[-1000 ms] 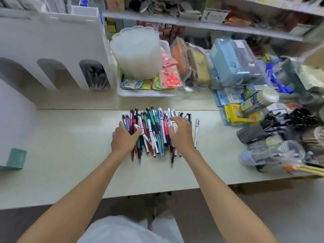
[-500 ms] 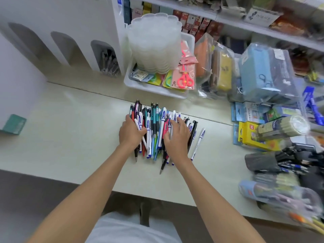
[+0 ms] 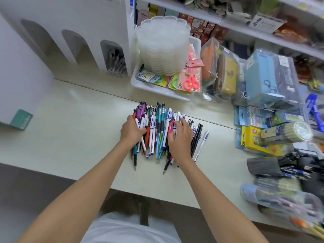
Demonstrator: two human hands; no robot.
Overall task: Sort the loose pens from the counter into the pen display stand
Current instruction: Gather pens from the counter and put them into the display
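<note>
1. Two hands flanked one heap. The left hand (image 3: 132, 131) had its fingers curled into the left flank of the pen pile (image 3: 158, 123), gripping a few pens, with one white pen lying across its knuckles.
2. Right hand (image 3: 181, 137) lay on top of the pile's right side, fingers spread and slightly bent, pressing down. I could not tell whether its thumb had hooked the red pen beside it.
3. Pens lay roughly parallel on the counter (image 3: 70, 128), long axes running away from the person. A few dark ones stuck out toward the front edge but stopped short of it.
4. One white stray pen (image 3: 201, 145) lay just right of the pile, beside the right hand and apart from the bunch.
5. Key relation: the pen display stand (image 3: 98, 20) stood far-left of the pile, past the left hand, so the left hand was nearer. Its rightmost arched slot (image 3: 114, 58) already held pens; the other arches looked dark, contents unclear.
6. Room, as judged: bare counter ran from the left hand to the stand's foot, an easy path.
7. Behind the pile sat a white tray (image 3: 157, 90) with a stack of clear dishes (image 3: 163, 46), near the pen tops. A yellow box (image 3: 252, 141) and packed stationery crowded the right.
</note>
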